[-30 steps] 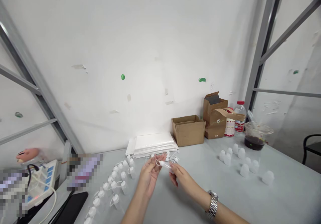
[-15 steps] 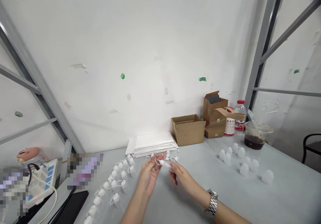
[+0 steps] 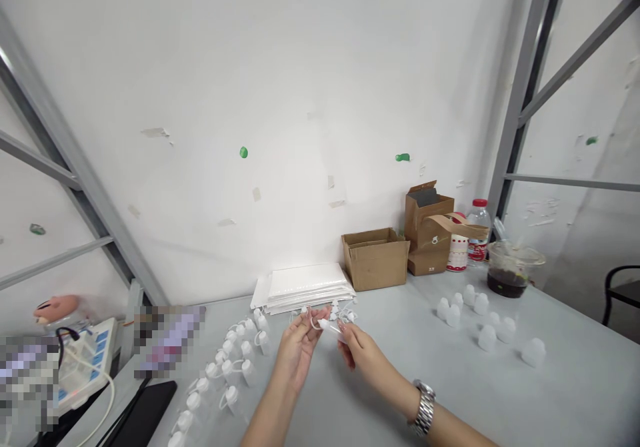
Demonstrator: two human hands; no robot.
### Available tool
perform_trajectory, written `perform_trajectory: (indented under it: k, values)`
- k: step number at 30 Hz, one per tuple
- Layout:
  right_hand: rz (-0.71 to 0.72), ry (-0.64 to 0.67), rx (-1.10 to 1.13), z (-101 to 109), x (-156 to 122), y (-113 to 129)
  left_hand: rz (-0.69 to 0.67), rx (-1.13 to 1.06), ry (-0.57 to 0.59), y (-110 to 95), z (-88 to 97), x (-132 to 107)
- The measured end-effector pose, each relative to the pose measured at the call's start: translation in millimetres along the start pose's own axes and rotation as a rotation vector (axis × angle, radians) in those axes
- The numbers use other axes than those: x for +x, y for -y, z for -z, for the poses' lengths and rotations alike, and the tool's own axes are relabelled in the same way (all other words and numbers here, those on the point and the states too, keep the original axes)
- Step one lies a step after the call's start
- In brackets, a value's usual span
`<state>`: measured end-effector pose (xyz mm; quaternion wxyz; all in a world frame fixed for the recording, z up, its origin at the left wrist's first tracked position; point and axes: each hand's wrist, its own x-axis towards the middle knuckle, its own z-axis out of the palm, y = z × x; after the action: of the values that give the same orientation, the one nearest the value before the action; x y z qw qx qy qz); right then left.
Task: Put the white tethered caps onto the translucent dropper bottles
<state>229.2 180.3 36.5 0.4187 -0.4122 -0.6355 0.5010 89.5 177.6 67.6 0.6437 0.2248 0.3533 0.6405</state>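
- The bottle (image 3: 331, 329) lies slantwise between the two hands, above the table (image 3: 400, 380); its nozzle points left and slightly away, towards the left fingertips, its base end towards the right palm.
- The right hand (image 3: 361, 347) grasps the bottle by its body, thumb and fingers closed on it.
- The left hand (image 3: 300, 343) has its fingers curled at the strap (image 3: 313, 324); I cannot tell whether they pinch it.
- Just beyond the fingertips are white caps (image 3: 345, 313), then the white stack (image 3: 307, 281).
- Left of the left fingers, capped bottles (image 3: 228, 370) bound the space.
- Right of the right fingers, tabletop spreads to the translucent pieces (image 3: 487, 338); the table's right edge lies beyond them.
- The box (image 3: 376, 267) stands behind the right fingers, against the wall (image 3: 300, 100).
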Motion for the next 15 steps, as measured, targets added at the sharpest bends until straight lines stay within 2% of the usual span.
perform_trajectory:
  k: [10, 15]
  values:
    - [0.014, -0.067, -0.12, -2.7, -2.8, -0.6, -0.05, 0.078, 0.038, 10.4, 4.8, 3.6]
    - [0.015, -0.043, -0.106, -0.9, -1.7, -0.5, -0.117, 0.214, 0.067, 10.9, 4.4, 1.2]
